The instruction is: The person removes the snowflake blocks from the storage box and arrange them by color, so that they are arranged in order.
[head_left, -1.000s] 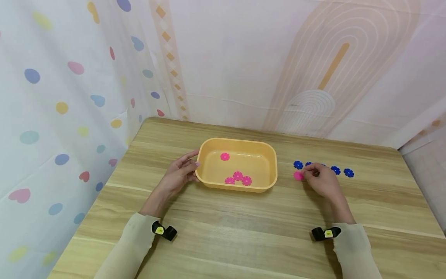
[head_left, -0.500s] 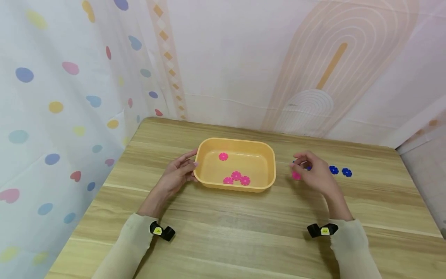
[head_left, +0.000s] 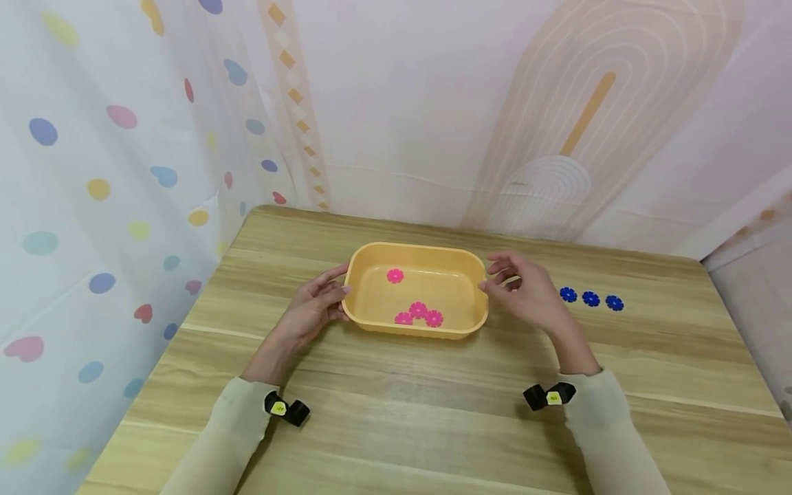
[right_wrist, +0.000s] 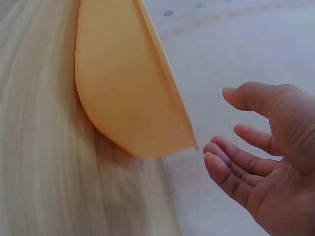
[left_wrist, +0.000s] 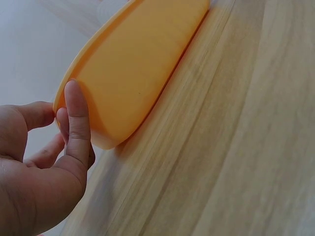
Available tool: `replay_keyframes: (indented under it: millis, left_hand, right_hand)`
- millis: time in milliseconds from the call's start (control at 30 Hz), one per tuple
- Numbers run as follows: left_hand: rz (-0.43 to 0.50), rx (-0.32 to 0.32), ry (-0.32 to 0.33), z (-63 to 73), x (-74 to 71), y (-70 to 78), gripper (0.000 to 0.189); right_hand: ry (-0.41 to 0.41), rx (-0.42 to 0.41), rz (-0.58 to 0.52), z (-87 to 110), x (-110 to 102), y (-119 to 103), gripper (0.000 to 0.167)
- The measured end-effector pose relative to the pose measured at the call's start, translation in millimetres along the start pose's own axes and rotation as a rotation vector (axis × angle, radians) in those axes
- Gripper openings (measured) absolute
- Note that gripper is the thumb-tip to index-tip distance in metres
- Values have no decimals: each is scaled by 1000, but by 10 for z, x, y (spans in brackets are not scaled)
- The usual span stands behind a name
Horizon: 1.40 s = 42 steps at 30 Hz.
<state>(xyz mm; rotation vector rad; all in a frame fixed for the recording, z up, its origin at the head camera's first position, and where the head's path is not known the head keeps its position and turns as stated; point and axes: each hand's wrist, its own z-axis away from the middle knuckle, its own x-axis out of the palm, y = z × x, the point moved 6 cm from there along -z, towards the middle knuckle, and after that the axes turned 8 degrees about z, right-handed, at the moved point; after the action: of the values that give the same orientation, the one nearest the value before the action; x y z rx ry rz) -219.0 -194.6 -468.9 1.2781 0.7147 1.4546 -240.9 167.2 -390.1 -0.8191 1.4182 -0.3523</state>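
High, forward-down head view; wrist views (close up) from opposite ends of the common tray.

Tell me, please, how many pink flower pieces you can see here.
4. In the yellow tray, one pink flower piece lies toward the back left; three sit together near the front: left, middle and right. Others may be hidden behind the right grip.

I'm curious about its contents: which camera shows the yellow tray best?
The head view: it looks into the yellow tray, showing pink flower pieces inside. Both wrist views show only part of its outside.
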Motion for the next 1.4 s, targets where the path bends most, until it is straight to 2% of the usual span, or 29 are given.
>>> replay_keyframes:
  millis: [333, 733, 933, 1200, 1400]
  left_hand:
    - [-15, -4, 4, 9, -2, -4, 58]
    - [-9, 0, 0, 4, -8, -13, 58]
    - [-2, -4, 7, 7, -19, -17, 58]
    - [-3, -12, 5, 10, -17, -24, 58]
    - [-5, -11, 4, 9, -12, -25, 57]
  right_hand:
    - [-89, -80, -23, -132, 241, -281, 57]
    - [-259, -111, -28, -272, 649, -401, 62]
    - [-336, -129, 39, -340, 822, -419, 60]
    - [-410, -164, 161, -402, 1011, -423, 43]
    - [-408, -199, 192, -423, 1108, -415, 26]
